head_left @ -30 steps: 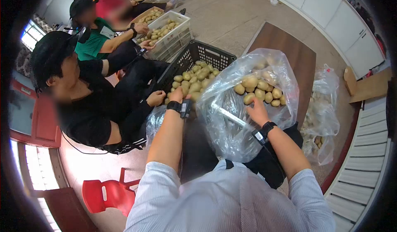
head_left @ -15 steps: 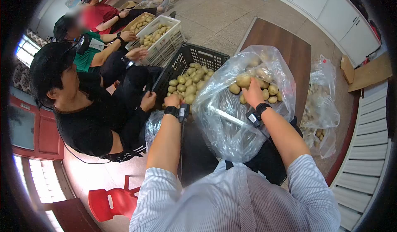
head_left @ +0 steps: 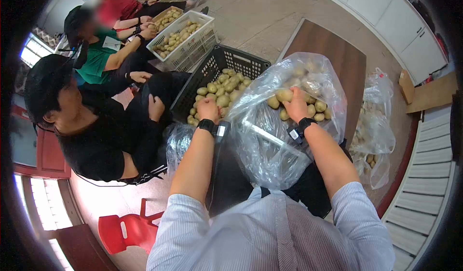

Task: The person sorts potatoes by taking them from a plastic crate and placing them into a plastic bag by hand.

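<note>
My left hand point(head_left: 208, 110) is over the near part of a black crate point(head_left: 241, 57), its fingers curled down among the potatoes point(head_left: 223, 90) there; whether a potato is in its grasp is hidden. Inside the mouth of a clear plastic bag point(head_left: 270, 150), my right hand point(head_left: 297, 105) has its fingers round a potato point(head_left: 284, 95) at the upper left of the bag's pile. More potatoes point(head_left: 320, 107) lie beside and behind that hand, some seen through the plastic. The bag rests against the dark brown table.
Co-workers sit at the left, the nearest person point(head_left: 96, 136) beside the black crate. White crates point(head_left: 195, 44) of potatoes stand beyond. A brown table point(head_left: 333, 49) reaches behind the bag. Another filled bag point(head_left: 374, 126) lies right, a red chair point(head_left: 130, 230) lower left.
Over the last second my right hand has moved up and left from the pile's near edge to the upper potatoes. My left hand has stayed at the crate. The nearest person's hand has shifted away from the crate.
</note>
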The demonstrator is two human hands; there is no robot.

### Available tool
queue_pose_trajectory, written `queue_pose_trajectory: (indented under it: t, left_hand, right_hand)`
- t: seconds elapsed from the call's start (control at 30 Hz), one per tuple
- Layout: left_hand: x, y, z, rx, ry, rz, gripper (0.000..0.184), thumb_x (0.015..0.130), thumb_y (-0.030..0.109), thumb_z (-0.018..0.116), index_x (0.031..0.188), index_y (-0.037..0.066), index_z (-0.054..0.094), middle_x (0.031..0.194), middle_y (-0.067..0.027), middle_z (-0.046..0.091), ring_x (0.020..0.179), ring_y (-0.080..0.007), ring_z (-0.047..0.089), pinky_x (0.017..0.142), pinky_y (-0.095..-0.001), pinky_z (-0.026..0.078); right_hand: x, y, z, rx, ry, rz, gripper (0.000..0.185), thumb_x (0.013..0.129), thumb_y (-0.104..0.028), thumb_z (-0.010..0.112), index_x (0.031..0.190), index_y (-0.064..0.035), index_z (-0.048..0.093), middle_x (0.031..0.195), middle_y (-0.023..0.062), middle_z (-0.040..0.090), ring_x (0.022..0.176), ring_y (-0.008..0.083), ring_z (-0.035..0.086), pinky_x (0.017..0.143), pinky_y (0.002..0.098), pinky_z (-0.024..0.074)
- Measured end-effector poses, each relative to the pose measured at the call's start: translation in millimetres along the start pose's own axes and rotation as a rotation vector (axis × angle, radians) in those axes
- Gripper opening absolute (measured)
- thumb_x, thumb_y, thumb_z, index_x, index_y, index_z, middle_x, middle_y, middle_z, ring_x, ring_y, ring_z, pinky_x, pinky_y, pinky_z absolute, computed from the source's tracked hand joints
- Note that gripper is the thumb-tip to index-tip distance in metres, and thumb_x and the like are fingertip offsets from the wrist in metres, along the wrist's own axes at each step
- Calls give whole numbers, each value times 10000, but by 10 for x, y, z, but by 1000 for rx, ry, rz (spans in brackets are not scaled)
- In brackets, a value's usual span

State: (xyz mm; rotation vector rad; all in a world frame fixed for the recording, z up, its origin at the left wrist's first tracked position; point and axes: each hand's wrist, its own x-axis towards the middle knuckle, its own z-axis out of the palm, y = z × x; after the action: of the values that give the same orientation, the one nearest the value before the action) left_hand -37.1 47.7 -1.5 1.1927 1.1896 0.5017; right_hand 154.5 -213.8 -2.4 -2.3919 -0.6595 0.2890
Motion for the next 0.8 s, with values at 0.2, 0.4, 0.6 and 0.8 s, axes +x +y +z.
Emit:
queue_pose_trajectory:
  t: [0.2,0.4,0.6,0.8]
  left_hand:
    - [-63,-11,10,29,-23,76,223,934,159,533,1073,-14,551,857,-119,608,627,-207,632,478,-320,534]
    - [-180,80,23,-67,-31,56,174,896,104,503,1022,0,562,805,-117,609,572,-215,623,452,-327,518]
    - [-165,70,39,-74,-88,67,166,881,100,529,1000,-5,577,851,-94,621,596,-197,631,474,-307,524]
    - [-176,49,59,49,-132,82,190,863,126,560,1000,5,614,776,-90,630,585,-182,629,488,-293,514]
  right_hand:
    - [-58,152,130,-28,15,-95,713,778,-120,688,1390,-67,326,1355,230,435,1194,399,481,982,458,417]
    - [-198,47,83,24,73,-71,743,770,-82,683,1407,-21,307,1373,239,421,1246,402,433,1050,428,363]
    - [-425,46,83,101,187,-143,771,760,-46,686,1421,-18,288,1369,245,422,1257,398,424,1067,418,342]
    - [-683,-60,48,187,195,-91,729,748,-94,715,1369,-1,346,1284,257,499,1194,402,485,1020,412,385]
